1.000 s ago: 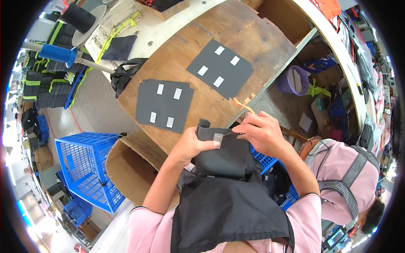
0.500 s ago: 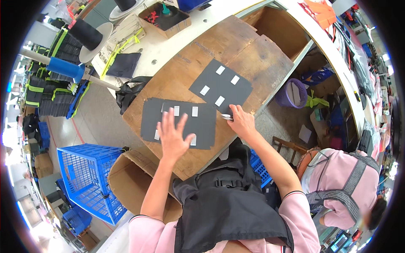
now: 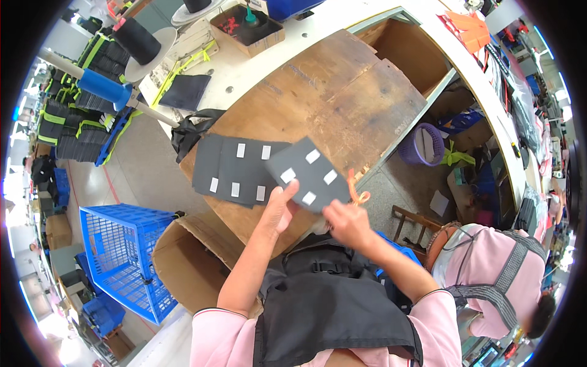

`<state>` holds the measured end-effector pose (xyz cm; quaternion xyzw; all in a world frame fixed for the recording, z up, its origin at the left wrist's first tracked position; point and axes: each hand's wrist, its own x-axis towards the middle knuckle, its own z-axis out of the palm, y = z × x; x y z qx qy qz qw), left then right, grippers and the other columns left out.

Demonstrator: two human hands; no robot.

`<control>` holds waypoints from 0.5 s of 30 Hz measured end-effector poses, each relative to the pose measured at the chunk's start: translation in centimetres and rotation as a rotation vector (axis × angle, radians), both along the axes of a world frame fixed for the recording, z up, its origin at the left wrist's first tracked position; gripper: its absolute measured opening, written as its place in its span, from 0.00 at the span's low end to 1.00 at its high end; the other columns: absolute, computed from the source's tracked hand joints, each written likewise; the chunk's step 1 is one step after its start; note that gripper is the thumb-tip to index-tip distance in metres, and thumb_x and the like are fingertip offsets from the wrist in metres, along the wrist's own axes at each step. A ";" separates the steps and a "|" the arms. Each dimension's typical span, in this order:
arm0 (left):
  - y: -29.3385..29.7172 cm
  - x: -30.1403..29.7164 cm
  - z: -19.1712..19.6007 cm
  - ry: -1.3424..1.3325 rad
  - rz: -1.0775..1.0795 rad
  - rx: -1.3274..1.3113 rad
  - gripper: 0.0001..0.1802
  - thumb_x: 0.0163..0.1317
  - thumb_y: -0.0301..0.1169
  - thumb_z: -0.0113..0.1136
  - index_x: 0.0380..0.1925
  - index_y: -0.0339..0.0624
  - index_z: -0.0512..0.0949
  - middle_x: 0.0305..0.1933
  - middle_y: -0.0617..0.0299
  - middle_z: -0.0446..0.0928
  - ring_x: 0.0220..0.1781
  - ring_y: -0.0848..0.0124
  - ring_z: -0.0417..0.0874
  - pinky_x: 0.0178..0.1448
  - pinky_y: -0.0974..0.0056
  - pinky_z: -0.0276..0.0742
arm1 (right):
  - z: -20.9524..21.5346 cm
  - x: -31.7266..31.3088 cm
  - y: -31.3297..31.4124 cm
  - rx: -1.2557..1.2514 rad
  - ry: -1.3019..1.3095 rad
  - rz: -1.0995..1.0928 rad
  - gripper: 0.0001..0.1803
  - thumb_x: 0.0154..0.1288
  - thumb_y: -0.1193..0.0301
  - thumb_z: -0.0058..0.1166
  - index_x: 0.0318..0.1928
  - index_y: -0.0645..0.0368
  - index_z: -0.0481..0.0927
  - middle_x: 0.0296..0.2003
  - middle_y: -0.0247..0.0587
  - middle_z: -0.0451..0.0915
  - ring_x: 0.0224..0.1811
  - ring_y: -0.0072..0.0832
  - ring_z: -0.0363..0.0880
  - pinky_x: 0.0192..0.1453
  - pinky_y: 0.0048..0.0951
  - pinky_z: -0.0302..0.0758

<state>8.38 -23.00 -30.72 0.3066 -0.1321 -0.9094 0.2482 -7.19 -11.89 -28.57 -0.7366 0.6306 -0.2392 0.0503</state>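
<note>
Centrally held panel, carton with red bits

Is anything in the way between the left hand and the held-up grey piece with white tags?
Nothing visible: the thumb of the left hand lies right on the grey piece. The orange cord is over by the right hand instead.

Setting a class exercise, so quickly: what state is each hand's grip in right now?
Left hand: closed on a dark grey panel.
Right hand: curled by the panel's lower corner; what, if anything, it holds cannot be told.
</note>
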 end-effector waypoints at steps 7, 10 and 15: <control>1.5 -0.7 1.3 -0.430 -0.117 -0.388 0.17 0.55 0.25 0.62 0.45 0.34 0.74 0.44 0.61 0.77 0.45 0.72 0.77 0.51 0.66 0.72 | 3.4 1.2 2.4 0.155 -0.588 -0.002 0.14 0.51 0.73 0.58 0.41 0.54 0.77 0.27 0.37 0.76 0.25 0.36 0.79 0.26 0.33 0.75; 0.7 -1.1 4.6 -0.445 -0.420 -0.703 0.17 0.51 0.26 0.63 0.43 0.34 0.76 0.36 0.63 0.79 0.38 0.77 0.77 0.44 0.70 0.73 | 6.6 -1.0 -1.3 0.177 -0.615 -0.186 0.17 0.49 0.78 0.61 0.43 0.56 0.79 0.28 0.40 0.79 0.24 0.30 0.77 0.27 0.26 0.71; 0.2 -1.0 8.1 -0.548 -0.659 -0.808 0.13 0.53 0.28 0.62 0.38 0.32 0.78 0.31 0.65 0.79 0.34 0.79 0.75 0.40 0.70 0.72 | 7.4 -3.7 -2.7 0.370 -0.477 -0.142 0.10 0.53 0.73 0.61 0.37 0.61 0.78 0.23 0.38 0.76 0.21 0.28 0.69 0.28 0.27 0.68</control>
